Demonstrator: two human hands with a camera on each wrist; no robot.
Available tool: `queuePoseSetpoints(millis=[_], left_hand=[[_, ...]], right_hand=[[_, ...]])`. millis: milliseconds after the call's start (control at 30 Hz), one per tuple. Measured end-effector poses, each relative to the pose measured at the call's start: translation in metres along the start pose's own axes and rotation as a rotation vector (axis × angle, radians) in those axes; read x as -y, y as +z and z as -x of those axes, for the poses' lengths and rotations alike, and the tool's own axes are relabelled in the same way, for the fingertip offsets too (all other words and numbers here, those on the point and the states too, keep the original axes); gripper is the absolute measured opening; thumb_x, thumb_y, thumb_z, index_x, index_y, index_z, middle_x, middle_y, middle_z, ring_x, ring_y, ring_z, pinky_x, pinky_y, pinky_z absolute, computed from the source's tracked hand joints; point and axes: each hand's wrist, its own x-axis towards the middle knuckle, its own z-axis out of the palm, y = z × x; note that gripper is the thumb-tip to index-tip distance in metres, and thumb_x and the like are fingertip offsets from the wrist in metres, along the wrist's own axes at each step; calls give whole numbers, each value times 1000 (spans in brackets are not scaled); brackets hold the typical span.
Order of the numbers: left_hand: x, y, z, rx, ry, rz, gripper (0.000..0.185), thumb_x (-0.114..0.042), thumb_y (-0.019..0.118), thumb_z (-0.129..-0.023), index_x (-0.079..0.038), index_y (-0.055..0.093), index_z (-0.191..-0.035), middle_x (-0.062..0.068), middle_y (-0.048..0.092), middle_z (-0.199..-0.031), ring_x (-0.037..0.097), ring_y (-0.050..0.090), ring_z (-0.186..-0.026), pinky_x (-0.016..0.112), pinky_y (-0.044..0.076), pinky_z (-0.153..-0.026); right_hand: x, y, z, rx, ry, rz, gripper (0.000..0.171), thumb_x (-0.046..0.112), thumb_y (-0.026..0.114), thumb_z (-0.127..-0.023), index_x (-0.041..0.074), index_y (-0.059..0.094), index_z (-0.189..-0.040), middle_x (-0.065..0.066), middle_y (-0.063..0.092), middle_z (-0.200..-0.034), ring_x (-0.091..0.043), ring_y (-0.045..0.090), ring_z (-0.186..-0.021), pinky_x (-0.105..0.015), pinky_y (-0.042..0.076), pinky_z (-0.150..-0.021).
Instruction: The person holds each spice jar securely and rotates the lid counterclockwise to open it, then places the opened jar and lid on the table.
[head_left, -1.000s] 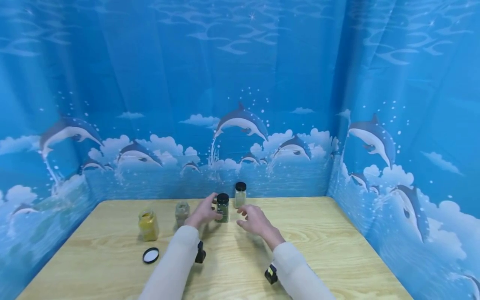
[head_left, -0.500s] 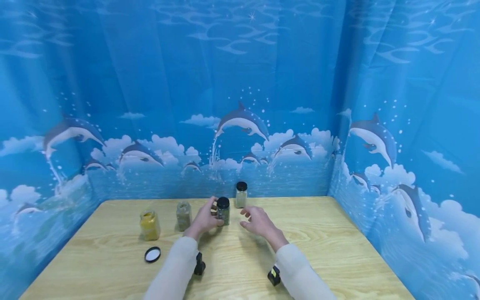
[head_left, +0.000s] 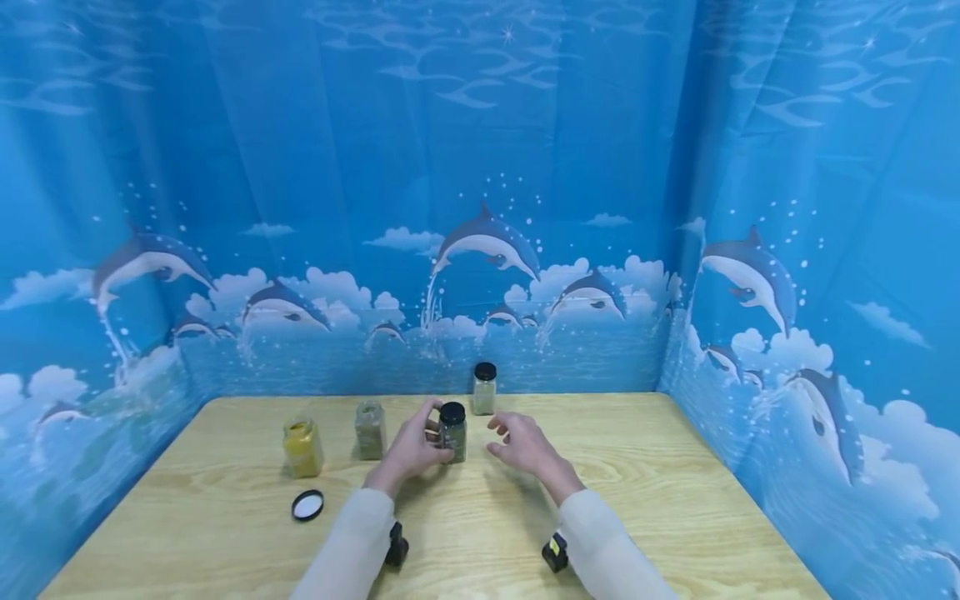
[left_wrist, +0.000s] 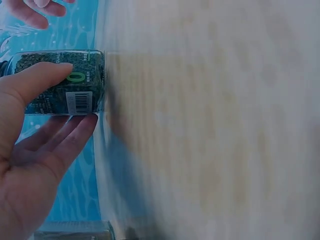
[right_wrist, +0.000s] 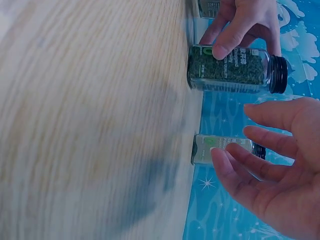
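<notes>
My left hand (head_left: 408, 452) grips a square glass spice jar (head_left: 455, 440) of dried green herbs with a black lid. In the left wrist view, the thumb lies across the label of the herb jar (left_wrist: 80, 100), and the fingers reach around its other side. The jar stands upright, its base close to the tabletop. To its right, my right hand (head_left: 525, 447) hovers with loosely bent fingers and nothing in them. The right wrist view has a gap between the right hand (right_wrist: 280, 170) and the herb jar (right_wrist: 230, 70).
Behind the hands stands a black-lidded jar with pale contents (head_left: 484, 398). Further left are a lidless jar of grey-green powder (head_left: 371, 435) and a lidless yellow jar (head_left: 303, 457). A black-rimmed lid (head_left: 307, 505) lies white side up on the wooden table (head_left: 187, 533). A dolphin-print curtain (head_left: 360, 167) borders the table.
The left hand has drawn the herb jar a little toward me and slightly right. My right hand has shifted slightly right and stays off the jars.
</notes>
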Motion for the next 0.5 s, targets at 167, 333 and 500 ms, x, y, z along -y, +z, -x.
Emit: queuePoseSetpoints(millis=[167, 333, 500], left_hand=[[2, 3, 4, -10, 17, 72, 69, 9, 84, -74, -13, 50, -130, 26, 64, -124, 42, 70, -111, 50, 63, -95], [4, 6, 7, -27, 12, 110, 63, 9, 85, -72, -9, 53, -123, 25, 66, -122, 40, 70, -111, 47, 64, -94], [4, 8, 15, -19, -11, 112, 61, 6, 87, -71, -7, 54, -121, 26, 66, -126, 42, 69, -114, 48, 63, -95]], right_hand=[[-3, 0, 2, -1, 7, -11, 33, 9, 75, -90, -4, 67, -120, -27, 70, -115, -37, 70, -96, -51, 62, -88], [-4, 1, 3, 5, 20, -26, 35, 9, 74, -91, -4, 66, -122, -27, 70, -115, -39, 70, -99, -51, 62, -89], [-3, 1, 5, 0, 25, -35, 35, 9, 75, -90, -4, 67, -121, -26, 70, -114, -36, 70, -97, -50, 62, -87]])
